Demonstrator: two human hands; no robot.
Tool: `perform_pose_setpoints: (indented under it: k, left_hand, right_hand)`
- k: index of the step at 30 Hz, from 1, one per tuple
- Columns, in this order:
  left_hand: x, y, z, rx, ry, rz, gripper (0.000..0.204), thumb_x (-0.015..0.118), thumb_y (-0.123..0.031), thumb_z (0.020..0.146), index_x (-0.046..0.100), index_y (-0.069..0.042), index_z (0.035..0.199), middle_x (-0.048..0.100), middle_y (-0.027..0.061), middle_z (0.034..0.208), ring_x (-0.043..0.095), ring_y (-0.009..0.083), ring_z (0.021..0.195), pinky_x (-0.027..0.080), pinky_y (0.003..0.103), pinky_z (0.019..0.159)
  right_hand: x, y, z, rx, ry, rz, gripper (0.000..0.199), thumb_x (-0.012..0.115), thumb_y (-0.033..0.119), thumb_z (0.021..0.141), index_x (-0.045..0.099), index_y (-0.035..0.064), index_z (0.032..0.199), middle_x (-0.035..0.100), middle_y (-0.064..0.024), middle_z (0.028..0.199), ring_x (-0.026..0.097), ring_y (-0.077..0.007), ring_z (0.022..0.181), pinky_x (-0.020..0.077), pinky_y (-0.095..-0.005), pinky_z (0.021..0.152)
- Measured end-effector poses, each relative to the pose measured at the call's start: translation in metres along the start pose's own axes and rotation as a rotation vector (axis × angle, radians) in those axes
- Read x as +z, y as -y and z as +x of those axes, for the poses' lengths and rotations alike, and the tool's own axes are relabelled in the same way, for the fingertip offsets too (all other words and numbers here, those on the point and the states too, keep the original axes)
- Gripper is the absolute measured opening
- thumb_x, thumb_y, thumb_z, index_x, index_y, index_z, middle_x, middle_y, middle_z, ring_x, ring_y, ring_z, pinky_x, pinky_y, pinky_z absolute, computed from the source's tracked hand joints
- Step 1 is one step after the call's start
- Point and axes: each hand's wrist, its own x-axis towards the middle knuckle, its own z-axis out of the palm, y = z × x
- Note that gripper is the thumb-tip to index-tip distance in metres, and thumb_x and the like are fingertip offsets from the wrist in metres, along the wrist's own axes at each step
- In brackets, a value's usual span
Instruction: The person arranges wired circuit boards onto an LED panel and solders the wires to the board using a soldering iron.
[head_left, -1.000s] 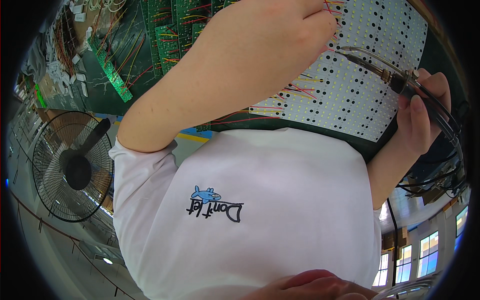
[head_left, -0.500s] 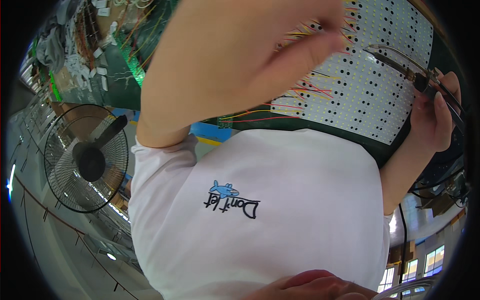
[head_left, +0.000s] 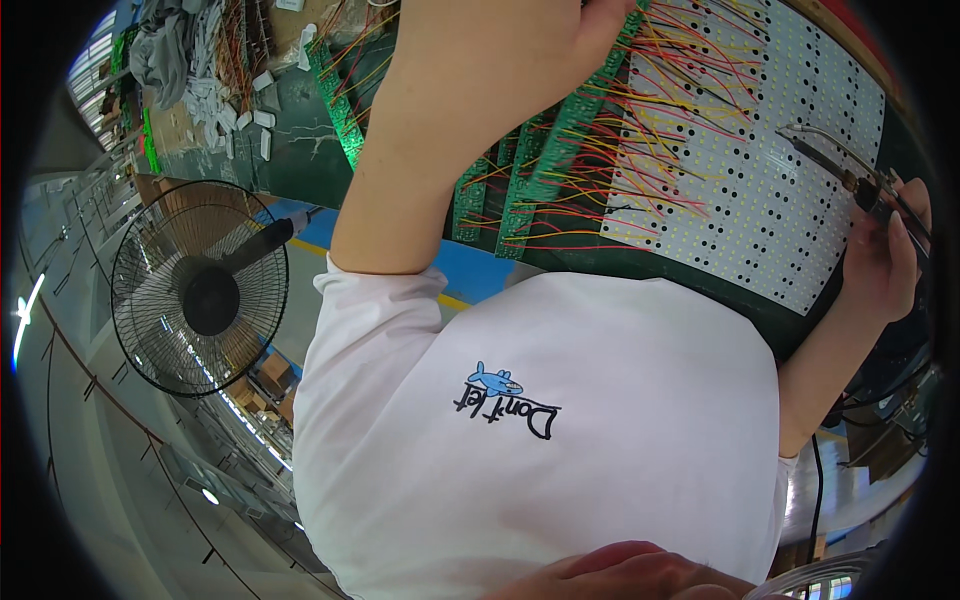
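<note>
My left hand (head_left: 604, 22) is at the top edge, partly out of view, with its fingers closed at the upper end of a green circuit board strip (head_left: 572, 135). That strip stands tilted and blurred, with rows of red, yellow and black wires running right from it. The wires lie over a large white panel (head_left: 745, 215) covered in black holes and small yellowish dots. My right hand (head_left: 882, 255) grips a soldering iron (head_left: 866, 192) with a thin curved metal tube beside it. The iron's tip points left over the panel's right part.
More green strips (head_left: 468, 208) lie left of the panel, and another (head_left: 335, 105) lies beyond my left forearm. White connectors (head_left: 215, 120) with bundled wires and grey cloth (head_left: 160, 60) are at the far left. A black fan (head_left: 205, 300) stands left of me.
My left hand has moved up and away from over the panel, uncovering the green strips and wires. My right hand still holds the soldering iron over the panel. The view has shifted slightly.
</note>
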Motion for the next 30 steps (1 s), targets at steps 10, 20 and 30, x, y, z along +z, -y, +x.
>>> perform_pose_setpoints:
  k: [10,20,30]
  left_hand:
    - [0.012,0.011,0.001,-0.011,-0.009,-0.005,0.029,0.065,-0.024,0.090,0.067,0.001,0.075,0.064,0.0171,0.073,0.065,0.0345,0.076,0.051,0.046,0.070]
    - [0.009,0.014,0.000,0.084,-0.066,-0.235,0.030,0.062,-0.021,0.091,0.063,0.003,0.074,0.063,0.0192,0.070,0.063,0.0358,0.071,0.050,0.046,0.067]
    - [0.013,0.030,0.005,0.078,-0.146,-0.069,0.027,0.061,-0.018,0.090,0.059,0.003,0.073,0.061,0.0198,0.070,0.061,0.0375,0.068,0.048,0.045,0.064]
  right_hand:
    - [0.012,0.002,0.005,-0.001,0.155,0.054,0.013,0.049,-0.002,0.090,0.046,-0.0054,0.103,0.056,-0.0188,0.104,0.054,-0.0198,0.099,0.0412,-0.0338,0.094]
    - [-0.024,-0.001,0.008,-0.027,0.127,0.101,0.013,0.045,-0.004,0.091,0.049,0.0016,0.103,0.044,-0.0068,0.098,0.047,-0.0185,0.096,0.0358,-0.0328,0.080]
    - [-0.020,-0.002,0.002,-0.032,0.072,0.019,0.018,0.043,-0.006,0.092,0.052,0.0007,0.105,0.048,-0.0084,0.101,0.050,-0.0193,0.097,0.0366,-0.0326,0.079]
